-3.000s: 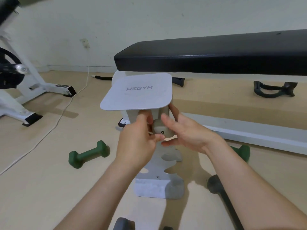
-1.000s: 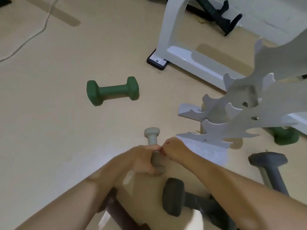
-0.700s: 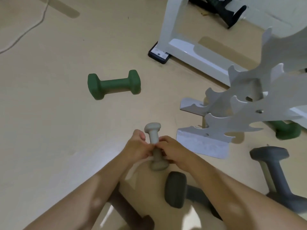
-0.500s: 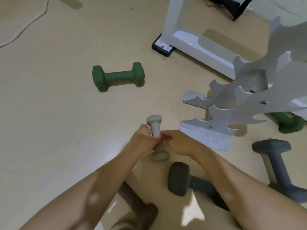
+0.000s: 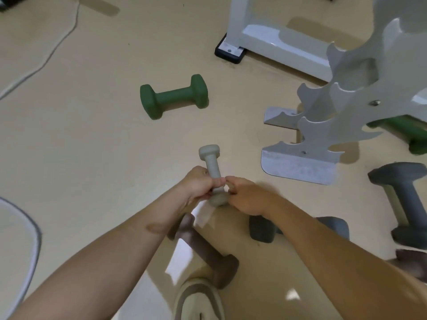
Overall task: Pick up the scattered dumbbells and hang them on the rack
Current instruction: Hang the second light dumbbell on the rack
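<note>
A small pale grey dumbbell (image 5: 211,162) is lifted off the floor, held by its handle. My left hand (image 5: 198,185) grips the handle from the left and my right hand (image 5: 245,197) pinches it from the right. The white notched rack (image 5: 332,125) stands to the right with its visible notches holding nothing. A green dumbbell (image 5: 173,97) lies on the floor ahead. A second green dumbbell (image 5: 409,132) lies behind the rack. Two dark grey dumbbells (image 5: 402,204) (image 5: 261,229) and a brown dumbbell (image 5: 208,250) lie on the floor near me.
A white bench frame (image 5: 277,42) with a black foot stands beyond the rack. A white cable (image 5: 46,58) runs across the floor at the upper left. My shoe (image 5: 198,301) shows at the bottom. A grey curved edge (image 5: 25,239) sits at the far left.
Both hands took hold of the pale grey dumbbell on the floor and raised it a little. The view has tipped further down since the rack's top plate was in front.
</note>
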`<state>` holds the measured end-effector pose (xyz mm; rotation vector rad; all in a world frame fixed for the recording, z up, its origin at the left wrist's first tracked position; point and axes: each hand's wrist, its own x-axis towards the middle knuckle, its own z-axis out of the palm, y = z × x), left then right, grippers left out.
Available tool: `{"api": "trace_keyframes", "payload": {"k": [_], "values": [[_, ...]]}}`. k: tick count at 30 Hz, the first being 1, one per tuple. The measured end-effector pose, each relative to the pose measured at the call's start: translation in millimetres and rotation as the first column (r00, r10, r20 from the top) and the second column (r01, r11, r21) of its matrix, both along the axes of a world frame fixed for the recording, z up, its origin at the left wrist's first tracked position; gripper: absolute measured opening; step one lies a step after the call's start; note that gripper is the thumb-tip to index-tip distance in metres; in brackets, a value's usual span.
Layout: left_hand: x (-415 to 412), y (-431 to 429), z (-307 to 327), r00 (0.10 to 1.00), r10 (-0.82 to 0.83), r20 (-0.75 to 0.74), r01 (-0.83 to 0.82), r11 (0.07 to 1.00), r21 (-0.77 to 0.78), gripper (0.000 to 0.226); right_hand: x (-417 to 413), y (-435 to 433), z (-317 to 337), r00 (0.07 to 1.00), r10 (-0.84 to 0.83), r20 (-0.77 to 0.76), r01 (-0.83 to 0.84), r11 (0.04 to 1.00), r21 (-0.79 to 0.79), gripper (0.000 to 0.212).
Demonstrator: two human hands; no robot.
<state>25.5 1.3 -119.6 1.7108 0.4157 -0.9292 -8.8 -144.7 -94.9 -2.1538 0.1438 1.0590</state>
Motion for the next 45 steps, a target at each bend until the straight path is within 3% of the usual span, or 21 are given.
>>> {"api": "trace_keyframes", "payload": {"k": [5, 7, 9, 12, 17, 20, 26, 33, 39, 41, 45], "values": [[0.6, -3.4, 22.4, 0.979, 0.177, -0.104, -0.192, 0.969, -0.154, 0.02, -4.1, -16.4, 34.4, 0.938, -0.342, -0.045, 0.344, 0.915, 0.21, 0.062], [6.5, -7.6, 40.5, 0.932, 0.306, -0.196, -0.353, 0.891, -0.287, 0.012, -4.2, -25.5, 58.3, 0.875, -0.469, -0.121, 0.481, 0.815, 0.323, 0.051], [19.1, -22.3, 81.2, 0.923, 0.349, -0.164, -0.386, 0.839, -0.384, 0.011, -4.6, -39.9, 94.7, 0.85, -0.52, -0.089, 0.499, 0.737, 0.456, 0.037], [17.5, -23.8, 109.5, 0.961, 0.265, -0.074, -0.269, 0.846, -0.46, 0.015, -15.6, -30.4, 112.5, 0.822, -0.563, -0.078, 0.496, 0.643, 0.584, 0.034], [44.7, -53.9, 205.9, 0.965, 0.201, 0.169, -0.097, 0.871, -0.481, 0.02, -4.9, -45.0, 165.9, 0.614, -0.789, 0.018, 0.448, 0.367, 0.815, 0.019], [60.7, -79.3, 257.7, 0.927, 0.114, 0.359, 0.054, 0.903, -0.427, 0.039, 4.7, -57.2, 195.5, 0.506, -0.863, 0.006, 0.38, 0.229, 0.896, 0.011], [68.0, -132.1, 297.2, 0.905, 0.072, 0.42, 0.101, 0.921, -0.376, 0.028, 4.5, -75.0, 220.4, 0.391, -0.914, -0.105, 0.369, 0.051, 0.928, 0.013], [78.5, -166.0, 278.9, 0.868, 0.152, 0.472, -0.017, 0.96, -0.278, 0.017, 7.5, -93.8, 223.6, 0.319, -0.939, -0.131, 0.433, 0.021, 0.901, 0.013], [76.3, -186.0, 275.2, 0.817, 0.087, 0.57, 0.071, 0.966, -0.248, 0.028, 4.7, -109.2, 220.3, 0.306, -0.946, -0.106, 0.456, 0.047, 0.889, 0.018], [76.1, -190.1, 273.6, 0.811, 0.089, 0.578, 0.069, 0.967, -0.246, 0.03, 5.7, -114.7, 219.1, 0.309, -0.949, -0.067, 0.47, 0.091, 0.878, 0.019], [76.4, -190.2, 268.5, 0.817, 0.046, 0.575, 0.064, 0.983, -0.17, 0.034, 8.1, -120.7, 212.9, 0.402, -0.914, 0.061, 0.527, 0.285, 0.8, 0.02]]}}
